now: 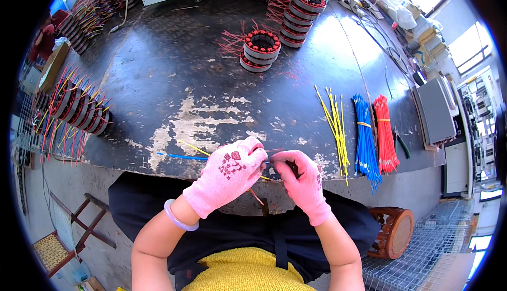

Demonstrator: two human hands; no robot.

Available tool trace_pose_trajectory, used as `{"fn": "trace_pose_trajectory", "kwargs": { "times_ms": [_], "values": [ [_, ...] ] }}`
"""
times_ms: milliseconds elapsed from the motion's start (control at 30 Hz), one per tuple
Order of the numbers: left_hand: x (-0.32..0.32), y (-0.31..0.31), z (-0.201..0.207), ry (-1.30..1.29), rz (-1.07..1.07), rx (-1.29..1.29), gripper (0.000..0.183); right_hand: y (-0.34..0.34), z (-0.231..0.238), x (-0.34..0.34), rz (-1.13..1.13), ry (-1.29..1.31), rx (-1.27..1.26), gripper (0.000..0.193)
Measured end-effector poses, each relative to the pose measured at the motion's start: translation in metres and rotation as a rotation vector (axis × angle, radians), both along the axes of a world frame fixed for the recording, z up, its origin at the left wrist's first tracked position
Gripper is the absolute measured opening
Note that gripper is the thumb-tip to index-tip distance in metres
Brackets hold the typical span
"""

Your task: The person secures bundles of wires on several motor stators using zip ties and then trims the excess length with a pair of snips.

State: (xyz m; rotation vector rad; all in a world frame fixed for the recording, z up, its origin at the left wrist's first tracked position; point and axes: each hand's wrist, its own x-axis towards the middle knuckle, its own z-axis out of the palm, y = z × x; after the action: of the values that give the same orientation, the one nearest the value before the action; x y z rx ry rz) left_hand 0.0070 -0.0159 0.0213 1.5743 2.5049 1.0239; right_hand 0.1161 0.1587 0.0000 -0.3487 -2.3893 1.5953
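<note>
Both my hands wear pink gloves with dark red print and meet at the table's near edge. My left hand (231,168) is closed around a blue wire (182,156) and a yellow wire (193,147), whose ends stick out to its left. A red wire (256,196) hangs below that hand. My right hand (302,177) has its thumb and fingers pinched together close to the left fingertips. A short bit of blue wire shows between the hands, at the right fingertips. The exact joint of the wires is hidden by the gloves.
At right lie loose yellow wires (334,132), a blue wire bundle (364,138), a red wire bundle (385,135) and pliers (403,145). Ring-shaped motor stators (261,48) stand stacked at the back. More wired stators (79,109) lie at left. A wooden stool (393,232) stands at right.
</note>
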Motion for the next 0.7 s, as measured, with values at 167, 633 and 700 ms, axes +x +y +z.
{"fn": "trace_pose_trajectory", "kwargs": {
  "times_ms": [167, 633, 700],
  "values": [
    [0.000, 0.002, -0.006, -0.123, -0.010, 0.007, 0.020, 0.005, 0.005, -0.004, 0.041, 0.004, 0.046, 0.014],
    [-0.002, 0.001, -0.030, -0.055, -0.029, 0.064, 0.018, 0.013, 0.016, -0.014, 0.039, -0.071, 0.145, 0.026],
    [0.000, 0.001, -0.033, -0.066, -0.034, 0.067, 0.017, 0.018, 0.019, -0.002, 0.110, 0.168, 0.582, 0.046]
  ]
}}
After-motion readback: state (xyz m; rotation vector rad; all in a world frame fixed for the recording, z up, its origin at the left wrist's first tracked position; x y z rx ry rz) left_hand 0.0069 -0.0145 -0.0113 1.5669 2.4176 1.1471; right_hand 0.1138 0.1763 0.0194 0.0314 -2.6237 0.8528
